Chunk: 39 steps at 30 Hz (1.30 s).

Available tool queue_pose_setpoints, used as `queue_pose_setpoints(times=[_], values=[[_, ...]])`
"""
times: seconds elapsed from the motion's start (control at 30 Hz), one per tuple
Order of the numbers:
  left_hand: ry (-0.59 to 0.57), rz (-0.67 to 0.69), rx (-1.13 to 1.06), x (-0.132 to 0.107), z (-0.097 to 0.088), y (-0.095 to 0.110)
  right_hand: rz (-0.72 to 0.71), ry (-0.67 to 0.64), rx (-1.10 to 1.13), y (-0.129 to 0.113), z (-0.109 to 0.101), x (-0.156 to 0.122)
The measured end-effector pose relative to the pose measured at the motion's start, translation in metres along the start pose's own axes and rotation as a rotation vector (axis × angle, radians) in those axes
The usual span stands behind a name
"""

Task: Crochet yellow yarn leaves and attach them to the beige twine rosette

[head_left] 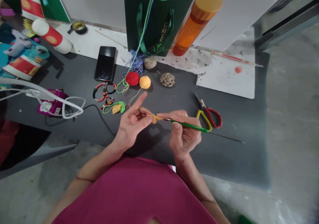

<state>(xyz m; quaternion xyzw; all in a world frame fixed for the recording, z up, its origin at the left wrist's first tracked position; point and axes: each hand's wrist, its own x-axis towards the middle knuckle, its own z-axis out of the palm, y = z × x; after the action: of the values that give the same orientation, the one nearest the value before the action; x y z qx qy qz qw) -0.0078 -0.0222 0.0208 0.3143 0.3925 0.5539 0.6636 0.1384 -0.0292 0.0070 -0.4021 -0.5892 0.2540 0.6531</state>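
Note:
My right hand (183, 132) grips a crochet hook with a green handle (189, 126), and a thin metal rod runs from the handle's far end. My left hand (132, 121) pinches a small yellow crocheted piece (155, 118) near the hook, with its index finger raised and a fine yellow thread (136, 96) leading up to a yellow yarn ball (145, 82). A red yarn ball (132, 78) lies just left of that ball. Yellow-and-red-handled scissors (208, 114) lie on the dark mat (154, 147) just right of my right hand.
A coiled beige cord (167, 79), beaded bracelets (104, 93) and a crocheted green-and-yellow leaf (116, 108) lie on the mat. Beyond stand a phone (105, 63), a green paper bag (156, 21) and an orange bottle (196, 23). White cables (42, 98) cross the left side.

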Motion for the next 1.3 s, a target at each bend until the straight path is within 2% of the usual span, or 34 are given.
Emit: queue_pose_setpoints(times=[0.37, 0.83, 1.0, 1.13, 1.3], values=[[0.011, 0.009, 0.038, 0.0005, -0.0012, -0.0018, 0.114, -0.002, 0.128, -0.0003, 0.0012, 0.0014], [-0.018, 0.033, 0.068, 0.0009, -0.0027, -0.003, 0.061, -0.013, 0.093, 0.0016, -0.0009, 0.0023], [-0.01, 0.004, 0.056, 0.0, 0.0001, -0.0015, 0.069, -0.003, 0.096, 0.0024, -0.0009, 0.0012], [-0.021, -0.038, -0.02, 0.0001, 0.0026, -0.0007, 0.146, 0.035, 0.208, 0.0048, 0.0022, 0.0011], [-0.064, -0.16, -0.138, 0.0024, 0.001, -0.0022, 0.298, 0.055, 0.4, 0.0071, 0.0087, 0.0024]])
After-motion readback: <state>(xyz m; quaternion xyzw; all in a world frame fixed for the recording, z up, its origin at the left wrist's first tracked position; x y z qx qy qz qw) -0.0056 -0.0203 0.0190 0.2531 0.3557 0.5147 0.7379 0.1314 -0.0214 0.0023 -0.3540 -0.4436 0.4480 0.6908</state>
